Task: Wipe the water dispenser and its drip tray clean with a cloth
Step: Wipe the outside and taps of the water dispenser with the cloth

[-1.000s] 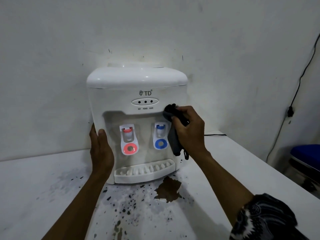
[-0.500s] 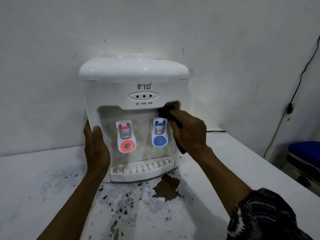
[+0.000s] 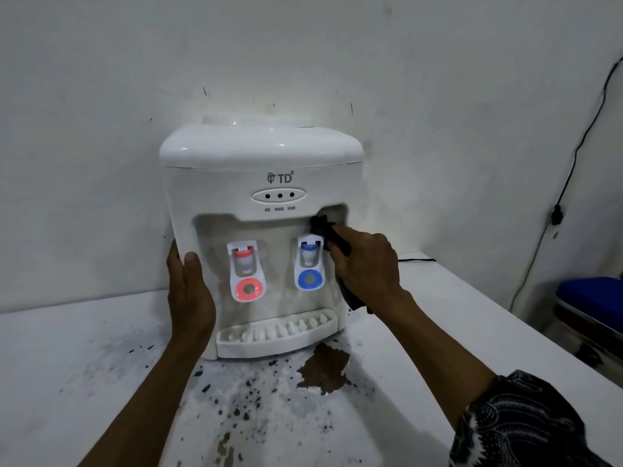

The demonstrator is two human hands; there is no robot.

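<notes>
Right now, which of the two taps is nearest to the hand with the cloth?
The blue tap: the right hand holds the black cloth just beside it; the red tap sits near the left hand.

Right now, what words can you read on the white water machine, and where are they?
"TD", with a small logo sign before it: on the front of the water dispenser, above the oval light panel.
"HOT", "POWER", "WARM": tiny and a bit blurred, in a row just under that panel's three dots.
No words show on the red tap or the blue tap.
Nothing else here carries writing that can be read.
</notes>
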